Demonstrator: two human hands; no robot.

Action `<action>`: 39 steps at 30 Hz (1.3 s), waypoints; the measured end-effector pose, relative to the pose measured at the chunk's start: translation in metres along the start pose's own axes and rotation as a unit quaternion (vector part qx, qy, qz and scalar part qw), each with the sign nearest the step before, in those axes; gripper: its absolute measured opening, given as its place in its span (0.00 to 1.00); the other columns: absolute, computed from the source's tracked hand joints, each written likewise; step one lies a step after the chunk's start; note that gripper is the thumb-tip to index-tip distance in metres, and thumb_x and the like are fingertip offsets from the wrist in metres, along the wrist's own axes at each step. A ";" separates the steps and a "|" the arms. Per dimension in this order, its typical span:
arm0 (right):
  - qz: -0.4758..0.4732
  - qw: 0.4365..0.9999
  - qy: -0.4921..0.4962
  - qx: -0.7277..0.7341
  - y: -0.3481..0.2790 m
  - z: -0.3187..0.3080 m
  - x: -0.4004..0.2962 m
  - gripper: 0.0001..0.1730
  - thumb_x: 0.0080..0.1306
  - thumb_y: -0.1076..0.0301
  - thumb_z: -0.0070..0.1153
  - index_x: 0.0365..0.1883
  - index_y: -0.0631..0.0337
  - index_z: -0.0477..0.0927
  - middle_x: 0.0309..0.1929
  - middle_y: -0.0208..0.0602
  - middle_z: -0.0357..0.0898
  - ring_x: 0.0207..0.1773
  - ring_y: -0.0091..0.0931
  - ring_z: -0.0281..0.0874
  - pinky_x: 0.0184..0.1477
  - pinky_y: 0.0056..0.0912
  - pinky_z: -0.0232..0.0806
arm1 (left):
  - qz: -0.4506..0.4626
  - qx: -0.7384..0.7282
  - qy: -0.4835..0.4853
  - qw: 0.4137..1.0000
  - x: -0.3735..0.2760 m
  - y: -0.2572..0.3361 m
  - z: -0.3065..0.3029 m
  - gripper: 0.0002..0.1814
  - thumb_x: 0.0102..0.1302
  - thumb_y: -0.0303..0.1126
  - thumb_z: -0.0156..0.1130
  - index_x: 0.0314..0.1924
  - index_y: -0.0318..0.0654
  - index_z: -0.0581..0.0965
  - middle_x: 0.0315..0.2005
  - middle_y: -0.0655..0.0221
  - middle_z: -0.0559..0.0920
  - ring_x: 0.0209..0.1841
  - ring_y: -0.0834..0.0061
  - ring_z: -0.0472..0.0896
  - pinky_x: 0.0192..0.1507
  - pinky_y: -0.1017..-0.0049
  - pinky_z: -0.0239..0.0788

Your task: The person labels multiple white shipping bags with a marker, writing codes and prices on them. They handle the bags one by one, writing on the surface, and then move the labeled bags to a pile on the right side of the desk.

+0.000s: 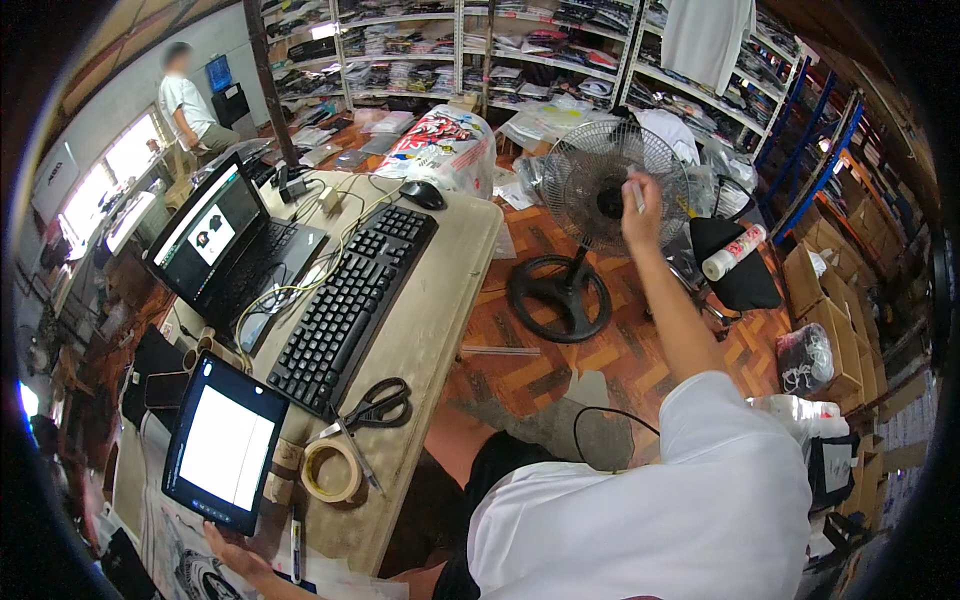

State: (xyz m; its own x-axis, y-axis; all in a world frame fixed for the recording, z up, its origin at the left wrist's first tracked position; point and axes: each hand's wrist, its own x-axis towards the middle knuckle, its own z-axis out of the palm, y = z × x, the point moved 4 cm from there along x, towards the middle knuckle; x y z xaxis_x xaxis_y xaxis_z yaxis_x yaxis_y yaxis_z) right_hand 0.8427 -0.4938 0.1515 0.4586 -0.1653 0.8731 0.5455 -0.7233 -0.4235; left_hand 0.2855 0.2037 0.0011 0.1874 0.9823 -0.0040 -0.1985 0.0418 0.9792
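My left hand [236, 553] is at the lower edge of a tablet [225, 442] with a lit white page; whether it grips the tablet is unclear. Stretched out to the side, my right hand [641, 210] holds a slim whitish pen-like object [637, 193] in front of a black pedestal fan [585, 180]. Beside the tablet lie a roll of masking tape [331, 470], black-handled scissors [381, 403] and a pen or marker [296, 551]. A black keyboard [352, 307], a mouse [422, 194] and an open laptop [247, 247] are farther along the table.
The table edge [457, 300] runs beside my legs. A large printed plastic sack [450, 150] stands beyond it. Shelves [547, 64] with packed garments line the back. A person [184, 105] is at the far left. Cardboard boxes [832, 337] stand right; a cable [592, 410] crosses the floor.
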 end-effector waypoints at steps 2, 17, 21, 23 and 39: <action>0.025 0.992 -0.073 0.100 -0.053 0.014 -0.039 0.11 0.70 0.64 0.52 0.44 0.62 0.75 0.40 0.41 0.72 0.45 0.35 0.73 0.51 0.36 0.64 | 0.036 0.017 0.040 0.998 -0.005 0.012 0.010 0.21 0.75 0.44 0.49 0.55 0.34 0.73 0.42 0.67 0.79 0.43 0.74 0.75 0.47 0.74 0.65; -0.016 0.777 -0.416 0.472 -0.289 0.077 -0.216 0.12 0.73 0.71 0.46 0.51 0.65 0.74 0.56 0.44 0.72 0.58 0.32 0.72 0.62 0.34 0.62 | 0.136 -0.272 -0.770 0.561 -0.349 0.135 0.145 0.22 0.68 0.42 0.59 0.53 0.32 0.75 0.50 0.51 0.77 0.49 0.51 0.78 0.51 0.57 0.70; -0.044 0.712 -0.473 0.517 -0.357 0.075 -0.257 0.13 0.69 0.71 0.54 0.51 0.64 0.76 0.52 0.49 0.75 0.54 0.38 0.76 0.57 0.38 0.67 | 0.101 -0.288 -0.725 0.617 -0.353 0.134 0.144 0.19 0.70 0.43 0.54 0.46 0.33 0.78 0.45 0.50 0.78 0.43 0.49 0.77 0.45 0.56 0.70; -0.120 0.682 -0.473 0.545 -0.389 0.077 -0.267 0.14 0.66 0.74 0.56 0.50 0.63 0.77 0.51 0.50 0.76 0.52 0.39 0.77 0.54 0.38 0.69 | 0.072 -0.248 -0.758 0.599 -0.356 0.127 0.141 0.17 0.70 0.41 0.53 0.42 0.33 0.79 0.41 0.51 0.78 0.39 0.50 0.77 0.42 0.57 0.70; -0.122 0.663 -0.475 0.565 -0.411 0.075 -0.300 0.16 0.59 0.81 0.56 0.46 0.63 0.79 0.49 0.51 0.76 0.44 0.37 0.79 0.47 0.34 0.72 | 0.124 -0.244 -0.644 0.714 -0.345 0.135 0.166 0.11 0.69 0.36 0.55 0.38 0.34 0.76 0.32 0.56 0.77 0.36 0.52 0.77 0.37 0.59 0.68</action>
State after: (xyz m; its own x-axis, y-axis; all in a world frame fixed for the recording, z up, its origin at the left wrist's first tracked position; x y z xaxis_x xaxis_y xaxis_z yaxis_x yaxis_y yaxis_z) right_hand 0.5337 -0.0965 0.0454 0.2024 0.7498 0.6299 0.6151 0.4032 -0.6775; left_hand 0.3534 -0.1597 0.1679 0.7560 -0.0002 0.6545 -0.6314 0.2633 0.7294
